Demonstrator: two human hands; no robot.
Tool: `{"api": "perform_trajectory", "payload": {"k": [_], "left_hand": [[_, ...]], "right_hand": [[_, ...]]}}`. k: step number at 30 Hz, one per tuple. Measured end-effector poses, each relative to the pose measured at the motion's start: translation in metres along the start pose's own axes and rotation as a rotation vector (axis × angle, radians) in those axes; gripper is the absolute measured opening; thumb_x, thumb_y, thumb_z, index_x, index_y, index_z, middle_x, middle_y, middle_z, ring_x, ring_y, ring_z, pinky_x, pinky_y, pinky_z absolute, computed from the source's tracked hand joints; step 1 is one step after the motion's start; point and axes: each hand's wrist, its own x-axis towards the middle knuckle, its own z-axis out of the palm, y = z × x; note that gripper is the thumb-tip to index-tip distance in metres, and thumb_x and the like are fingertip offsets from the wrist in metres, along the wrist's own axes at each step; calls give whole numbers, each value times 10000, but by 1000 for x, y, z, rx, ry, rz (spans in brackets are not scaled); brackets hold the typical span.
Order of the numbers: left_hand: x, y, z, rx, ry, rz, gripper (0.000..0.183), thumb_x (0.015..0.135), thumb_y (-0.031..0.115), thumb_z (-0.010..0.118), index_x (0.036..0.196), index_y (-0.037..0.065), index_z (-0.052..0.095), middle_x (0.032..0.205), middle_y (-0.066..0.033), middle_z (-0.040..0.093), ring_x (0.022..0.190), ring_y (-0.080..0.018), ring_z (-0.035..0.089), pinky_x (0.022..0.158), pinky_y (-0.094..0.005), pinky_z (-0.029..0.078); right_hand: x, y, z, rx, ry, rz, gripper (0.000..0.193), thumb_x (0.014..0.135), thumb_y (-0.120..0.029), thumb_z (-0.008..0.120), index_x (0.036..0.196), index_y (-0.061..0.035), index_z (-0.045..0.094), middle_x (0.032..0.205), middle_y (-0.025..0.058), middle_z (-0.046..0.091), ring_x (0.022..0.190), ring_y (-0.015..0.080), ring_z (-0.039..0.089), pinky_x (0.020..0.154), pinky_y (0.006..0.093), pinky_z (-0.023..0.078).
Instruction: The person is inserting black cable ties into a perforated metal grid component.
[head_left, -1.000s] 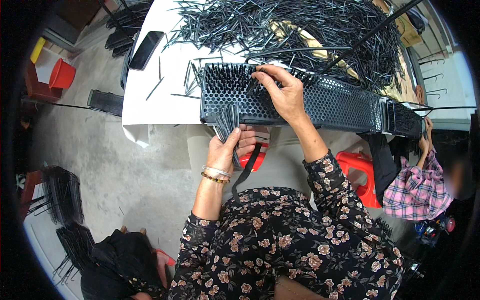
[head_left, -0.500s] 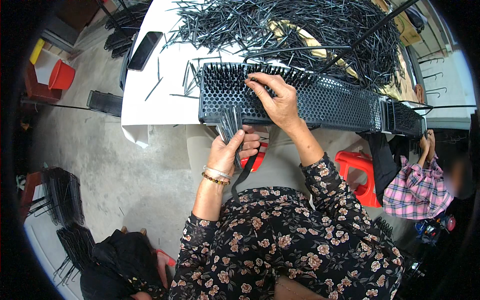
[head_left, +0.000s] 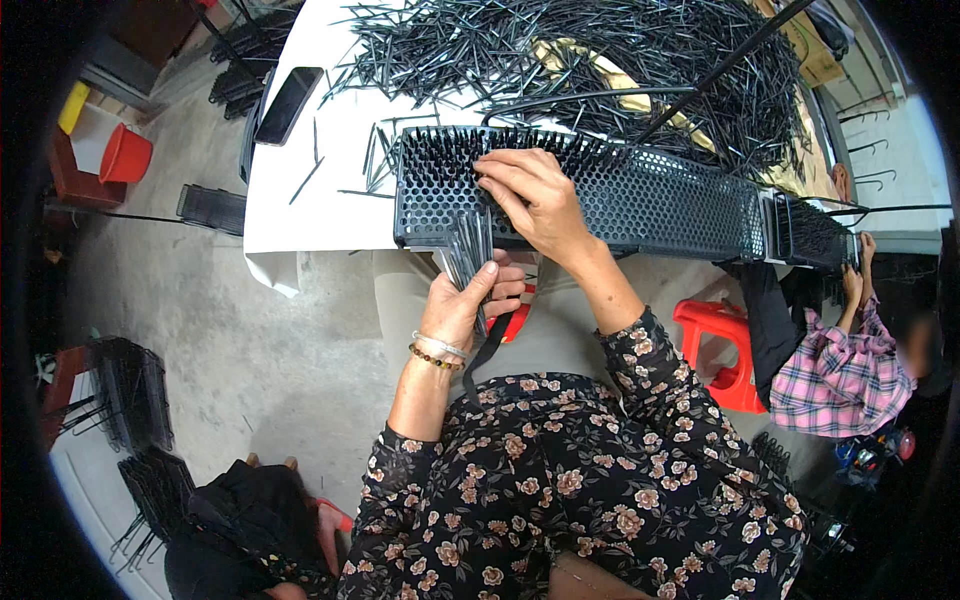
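Two bare hands: the left hand (head_left: 462, 305) is clamping its grip on a fanned bundle of thin, glossy black strips (head_left: 467, 245); the right hand (head_left: 548, 212) is holding thumb and fingertips close together over a long, black, perforated panel (head_left: 680, 212), and whether that grip is pinching a strip I cannot tell.
Panel: it is lying along the near edge of a white-covered desk (head_left: 290, 215), and short black pegs (head_left: 430, 150) are standing along its far side, thickest toward the left.
Change: the right fingertips are working farther left than a second ago, apparently attending to holes nearer that end.
Tangled heap of black sticks (head_left: 470, 55): it is spreading behind the panel.
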Motion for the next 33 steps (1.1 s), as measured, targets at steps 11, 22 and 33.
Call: {"api": "perform_trajectory", "payload": {"k": [11, 22, 33], "left_hand": [[20, -13, 23, -33, -49, -107, 282, 923, 175, 537, 1096, -48, 526, 980, -179, 632, 825, -208, 641, 703, -314, 571], [8, -9, 30, 27, -84, -50, 281, 921, 174, 543, 1105, -39, 543, 986, -167, 637, 848, -211, 647, 705, -318, 572], [12, -12, 33, 37, 8, -21, 259, 932, 137, 515, 1100, -53, 565, 976, -148, 645, 843, -195, 656, 659, -281, 579]], "right_hand": [[-31, -5, -50, 365, 135, 607, 164, 847, -83, 626, 977, 6, 669, 822, 69, 659, 641, 94, 584, 573, 221, 465], [-38, -16, -57, 657, -224, 1003, 256, 840, -153, 664, 1010, 36, 634, 821, 69, 658, 710, 88, 608, 615, 207, 497], [-38, -6, -60, 665, -167, 880, 206, 815, -138, 661, 930, 33, 642, 746, 58, 643, 620, 77, 580, 479, 218, 481]]}}
